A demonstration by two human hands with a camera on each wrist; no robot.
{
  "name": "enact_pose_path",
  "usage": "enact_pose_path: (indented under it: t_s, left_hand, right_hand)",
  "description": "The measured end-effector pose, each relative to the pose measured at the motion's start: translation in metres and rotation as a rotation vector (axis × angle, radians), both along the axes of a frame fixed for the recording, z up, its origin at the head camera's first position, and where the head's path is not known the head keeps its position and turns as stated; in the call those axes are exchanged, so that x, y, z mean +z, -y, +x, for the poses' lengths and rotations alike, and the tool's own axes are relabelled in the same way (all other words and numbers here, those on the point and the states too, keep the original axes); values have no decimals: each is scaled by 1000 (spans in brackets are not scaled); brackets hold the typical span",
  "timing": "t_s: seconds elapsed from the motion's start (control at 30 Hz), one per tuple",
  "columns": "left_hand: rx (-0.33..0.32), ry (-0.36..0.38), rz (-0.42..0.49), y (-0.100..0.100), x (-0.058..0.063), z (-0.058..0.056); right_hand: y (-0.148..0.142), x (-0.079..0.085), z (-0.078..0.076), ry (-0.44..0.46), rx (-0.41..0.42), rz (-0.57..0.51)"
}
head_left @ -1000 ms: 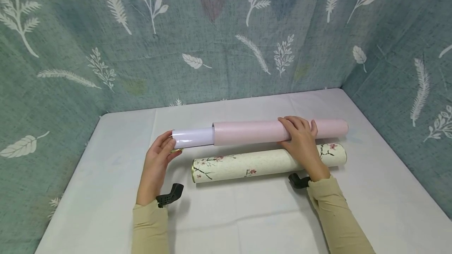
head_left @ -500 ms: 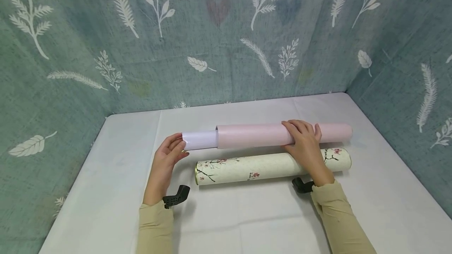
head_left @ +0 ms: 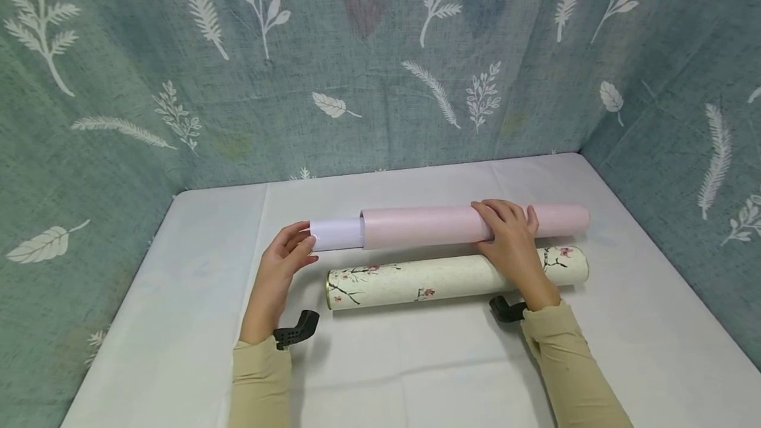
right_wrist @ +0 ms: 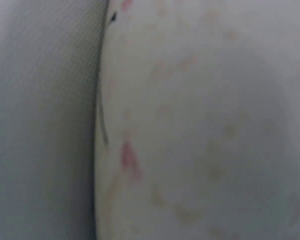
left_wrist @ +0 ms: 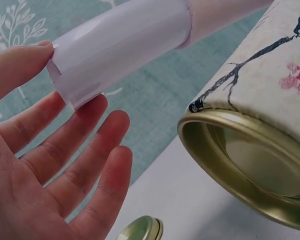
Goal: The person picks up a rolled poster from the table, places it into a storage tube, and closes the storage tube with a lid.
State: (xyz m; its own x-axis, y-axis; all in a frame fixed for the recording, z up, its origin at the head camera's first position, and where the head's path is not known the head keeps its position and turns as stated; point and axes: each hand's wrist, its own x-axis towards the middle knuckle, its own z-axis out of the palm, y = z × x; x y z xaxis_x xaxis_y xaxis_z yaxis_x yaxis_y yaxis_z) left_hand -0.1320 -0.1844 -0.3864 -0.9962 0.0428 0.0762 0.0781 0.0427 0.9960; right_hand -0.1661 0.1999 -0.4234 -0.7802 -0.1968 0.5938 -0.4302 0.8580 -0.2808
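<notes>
A rolled sheet of glossy white paper (head_left: 337, 234) sticks out of the left end of a long pale pink tube (head_left: 416, 226). My left hand (head_left: 282, 263) pinches the roll's outer end, thumb on top and fingertips beneath, as the left wrist view shows. My right hand (head_left: 508, 240) grips the pink tube right of its middle, fingers over the top. In front lies a cream tube (head_left: 380, 283) with a blossom-branch print, its gold-rimmed end facing left. Only the cream tube's blurred surface and the cloth beside it fill the right wrist view.
A gold lid-like piece (left_wrist: 149, 230) shows low in the left wrist view, below the fingers. The table has a white cloth (head_left: 404, 375). Green-blue curtains with white leaf prints (head_left: 380, 117) stand behind it and at both sides.
The left hand has moved right, and a shorter length of white paper roll shows outside the pink tube. The right hand keeps its grip. Most of this happened in the first half second.
</notes>
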Motion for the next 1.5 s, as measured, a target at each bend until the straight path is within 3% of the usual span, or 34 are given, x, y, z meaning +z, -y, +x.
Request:
enact_pose_path:
  t_s: [0.23, 0.53, 0.67, 1.07, 1.33, 1.5]
  left_hand:
    - [7, 18, -44, 1, -8, -5]
    - [0, -31, -86, 1, -24, -13]
    - [-10, -10, -100, 0, -23, -14]
    - [-56, 15, -130, -12, 0, -2]
    - [-78, -9, -172, -11, -18, -13]
    - [-98, -8, -184, -12, -21, -15]
  right_hand:
    - [0, -2, -2, -2, 7, 10]
    - [0, -3, -2, -14, 17, 8]
    - [0, -3, -2, -17, 18, 4]
    - [0, -2, -1, -22, 29, -11]
    - [0, -1, -2, -13, 18, 0]
    - [0, -1, -1, -12, 18, 5]
